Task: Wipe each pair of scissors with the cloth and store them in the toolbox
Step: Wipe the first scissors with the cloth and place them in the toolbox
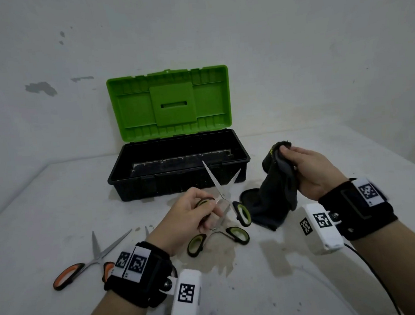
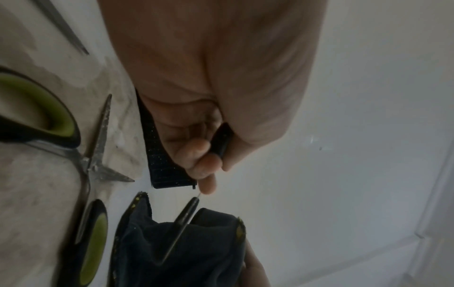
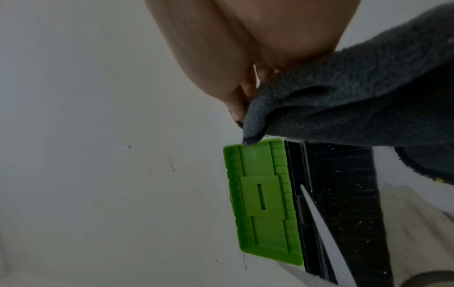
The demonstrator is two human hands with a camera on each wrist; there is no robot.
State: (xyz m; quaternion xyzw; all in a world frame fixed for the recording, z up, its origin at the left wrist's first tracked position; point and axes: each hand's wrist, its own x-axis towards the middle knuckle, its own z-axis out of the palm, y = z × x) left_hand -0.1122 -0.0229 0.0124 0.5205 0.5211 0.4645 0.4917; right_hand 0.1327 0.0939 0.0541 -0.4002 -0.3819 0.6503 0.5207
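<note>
From the head view, your left hand (image 1: 189,216) grips open green-handled scissors (image 1: 223,196) at 6 o'clock of the toolbox (image 1: 178,182); your right hand (image 1: 308,171), at their 3 o'clock, clutches the cloth (image 1: 277,196). In the left-wrist view, fingers (image 2: 201,167) curl round one handle: wipe away from the edges. In the right-wrist view, bunch cloth thickly.
</note>
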